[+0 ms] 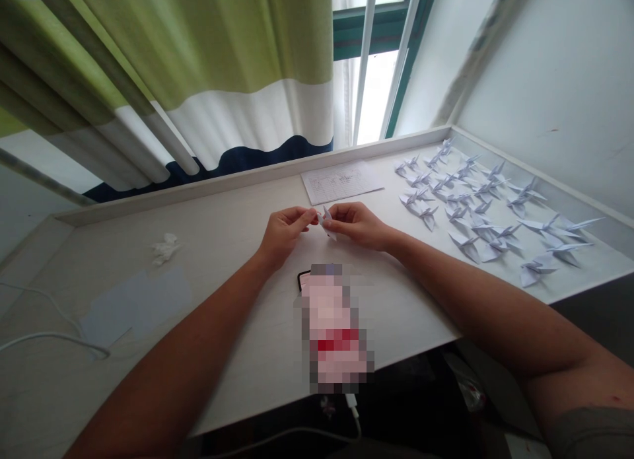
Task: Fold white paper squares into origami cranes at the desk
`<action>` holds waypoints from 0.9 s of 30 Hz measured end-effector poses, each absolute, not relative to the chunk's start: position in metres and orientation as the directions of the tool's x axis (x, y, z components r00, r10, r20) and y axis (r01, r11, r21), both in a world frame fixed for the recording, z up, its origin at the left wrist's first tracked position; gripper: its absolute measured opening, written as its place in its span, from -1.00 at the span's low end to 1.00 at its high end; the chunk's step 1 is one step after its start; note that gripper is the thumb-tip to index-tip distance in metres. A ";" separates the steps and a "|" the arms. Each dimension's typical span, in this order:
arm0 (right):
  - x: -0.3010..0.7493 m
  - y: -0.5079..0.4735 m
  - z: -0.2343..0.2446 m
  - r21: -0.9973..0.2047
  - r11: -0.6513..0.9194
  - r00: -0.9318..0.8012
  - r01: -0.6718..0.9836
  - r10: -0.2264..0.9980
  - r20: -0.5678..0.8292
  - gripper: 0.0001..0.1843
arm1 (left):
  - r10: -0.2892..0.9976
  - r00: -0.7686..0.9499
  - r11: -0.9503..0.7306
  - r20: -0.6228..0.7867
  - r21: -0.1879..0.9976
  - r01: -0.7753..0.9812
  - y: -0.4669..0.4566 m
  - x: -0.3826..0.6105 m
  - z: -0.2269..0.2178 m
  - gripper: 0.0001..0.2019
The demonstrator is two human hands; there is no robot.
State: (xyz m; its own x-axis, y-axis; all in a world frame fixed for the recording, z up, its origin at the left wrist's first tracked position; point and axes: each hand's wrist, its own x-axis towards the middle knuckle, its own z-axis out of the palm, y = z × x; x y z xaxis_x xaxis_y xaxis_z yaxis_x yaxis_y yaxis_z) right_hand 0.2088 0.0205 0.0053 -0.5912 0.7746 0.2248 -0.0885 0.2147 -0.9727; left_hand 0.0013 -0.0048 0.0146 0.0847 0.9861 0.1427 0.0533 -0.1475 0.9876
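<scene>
Over the middle of the white table, a small folded white paper crane [327,225] is held between my two hands. My left hand [288,229] pinches one tip of it between thumb and forefinger. From the other side, my right hand [357,224] grips its body, thumb in front and fingers curled behind. Parts of the crane are hidden by the fingers. To the right, several finished-looking white paper cranes [460,198] stand in loose rows on the table.
A phone [337,327], its screen blurred, lies near the front edge with a white cable [352,406] plugged in. Behind my hands lies a printed sheet [341,183]. At left are crumpled tissue [165,249], white paper sheets [139,307] and another cable [54,335]. A raised rim [222,179] borders the table's back.
</scene>
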 end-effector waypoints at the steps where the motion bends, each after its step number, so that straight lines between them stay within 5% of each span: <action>1: 0.209 0.021 0.005 -0.974 0.209 -0.588 -0.093 0.778 0.223 -0.58 | 0.987 0.089 -0.135 0.131 0.990 0.042 -0.005 0.001 0.015 -0.61; 11: 0.208 0.021 0.005 -0.973 0.212 -0.580 -0.093 0.783 0.226 -0.61 | 0.981 0.064 -0.183 0.181 0.982 0.037 -0.008 0.003 0.017 -0.78; 27: 0.208 0.022 0.002 -0.970 0.232 -0.563 -0.078 0.792 0.235 -0.60 | 0.996 0.020 -0.084 0.084 0.996 -0.018 -0.005 0.004 0.013 -0.73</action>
State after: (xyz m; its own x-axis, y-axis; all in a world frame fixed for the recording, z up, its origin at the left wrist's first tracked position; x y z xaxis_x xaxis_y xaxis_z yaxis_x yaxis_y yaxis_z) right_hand 0.2077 0.0221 0.0022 -0.5628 0.7925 0.2350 -0.0777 0.2323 -0.9695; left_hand 0.0041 -0.0055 0.0133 0.0201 0.9963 0.0839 -0.0182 -0.0836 0.9963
